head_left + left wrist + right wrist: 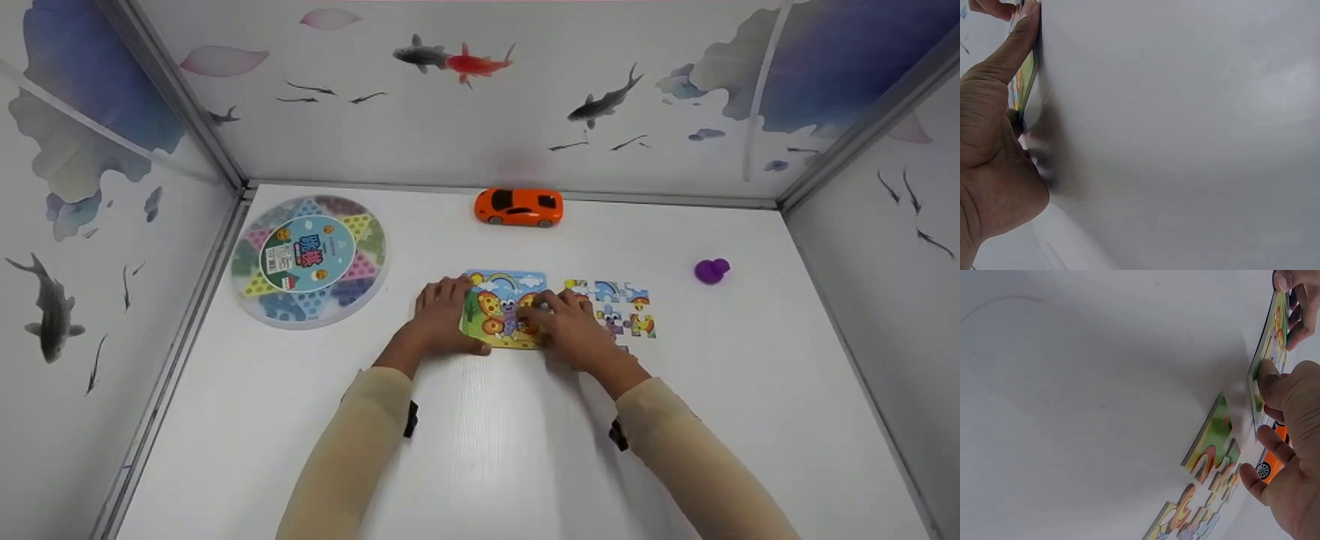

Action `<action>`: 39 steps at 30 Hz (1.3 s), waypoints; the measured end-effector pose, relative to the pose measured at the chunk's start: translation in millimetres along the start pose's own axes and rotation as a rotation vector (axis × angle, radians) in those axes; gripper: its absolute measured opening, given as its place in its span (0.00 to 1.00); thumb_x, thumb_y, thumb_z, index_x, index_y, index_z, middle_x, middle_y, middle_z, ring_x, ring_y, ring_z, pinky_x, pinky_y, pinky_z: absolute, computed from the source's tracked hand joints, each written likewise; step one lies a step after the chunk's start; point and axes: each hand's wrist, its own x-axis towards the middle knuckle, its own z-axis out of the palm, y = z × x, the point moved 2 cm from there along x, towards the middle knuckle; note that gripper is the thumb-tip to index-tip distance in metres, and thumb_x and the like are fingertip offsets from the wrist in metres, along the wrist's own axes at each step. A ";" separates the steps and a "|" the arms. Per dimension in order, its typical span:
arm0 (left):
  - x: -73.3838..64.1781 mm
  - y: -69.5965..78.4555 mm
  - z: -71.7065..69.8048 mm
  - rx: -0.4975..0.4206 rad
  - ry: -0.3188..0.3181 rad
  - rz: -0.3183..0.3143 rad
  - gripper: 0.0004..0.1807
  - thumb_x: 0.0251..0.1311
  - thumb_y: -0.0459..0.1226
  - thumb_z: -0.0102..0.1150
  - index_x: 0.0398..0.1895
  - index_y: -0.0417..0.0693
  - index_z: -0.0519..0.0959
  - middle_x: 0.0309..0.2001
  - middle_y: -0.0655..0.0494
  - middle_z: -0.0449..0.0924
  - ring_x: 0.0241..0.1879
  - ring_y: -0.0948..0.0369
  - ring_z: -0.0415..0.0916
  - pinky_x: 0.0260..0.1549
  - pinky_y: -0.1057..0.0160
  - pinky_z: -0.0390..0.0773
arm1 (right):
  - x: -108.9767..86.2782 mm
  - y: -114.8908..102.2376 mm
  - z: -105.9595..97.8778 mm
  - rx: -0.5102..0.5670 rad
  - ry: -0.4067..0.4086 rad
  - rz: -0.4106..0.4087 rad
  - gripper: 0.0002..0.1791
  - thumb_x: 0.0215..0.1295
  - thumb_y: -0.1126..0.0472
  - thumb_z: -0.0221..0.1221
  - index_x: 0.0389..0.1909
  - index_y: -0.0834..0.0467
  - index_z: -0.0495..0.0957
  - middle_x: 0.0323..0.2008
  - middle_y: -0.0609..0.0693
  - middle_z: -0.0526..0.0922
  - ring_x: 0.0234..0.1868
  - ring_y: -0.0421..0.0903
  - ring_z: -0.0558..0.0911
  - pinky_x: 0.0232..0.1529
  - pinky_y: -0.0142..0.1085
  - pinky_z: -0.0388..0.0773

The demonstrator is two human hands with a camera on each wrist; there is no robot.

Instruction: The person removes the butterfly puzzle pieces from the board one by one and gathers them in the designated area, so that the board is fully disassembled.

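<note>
A small puzzle board with a butterfly and rainbow picture lies before me near the table's middle. Its left side is gripped by my left hand, the fingers spread along the left edge and the thumb at the near edge. Over the right part of the board is my right hand, with curled fingers on the picture and the thumb by the near right corner. Just right of that hand sit several loose puzzle pieces of the same picture, laid in rough rows; my right hand partly hides them.
A round Chinese checkers box sits at the left. An orange toy car stands at the back by the wall. Off to the right is a small purple duck-shaped toy. Printed panels enclose the white table at the back and sides.
</note>
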 end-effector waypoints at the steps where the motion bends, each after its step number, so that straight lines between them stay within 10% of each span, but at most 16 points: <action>1: 0.1 0.0 -0.1 0.002 -0.001 -0.001 0.70 0.54 0.60 0.84 0.91 0.54 0.48 0.88 0.48 0.49 0.86 0.42 0.44 0.88 0.39 0.44 | 1.2 -1.2 -0.5 0.003 -0.010 0.002 0.31 0.77 0.63 0.69 0.76 0.39 0.79 0.71 0.51 0.75 0.69 0.59 0.71 0.74 0.69 0.67; 39: -0.5 -1.0 -1.2 0.003 0.005 0.034 0.69 0.55 0.61 0.84 0.91 0.52 0.50 0.88 0.46 0.50 0.85 0.42 0.45 0.88 0.38 0.43 | 10.3 -9.3 -0.5 0.013 -0.115 0.062 0.32 0.78 0.62 0.68 0.76 0.35 0.76 0.67 0.54 0.74 0.68 0.60 0.73 0.76 0.69 0.69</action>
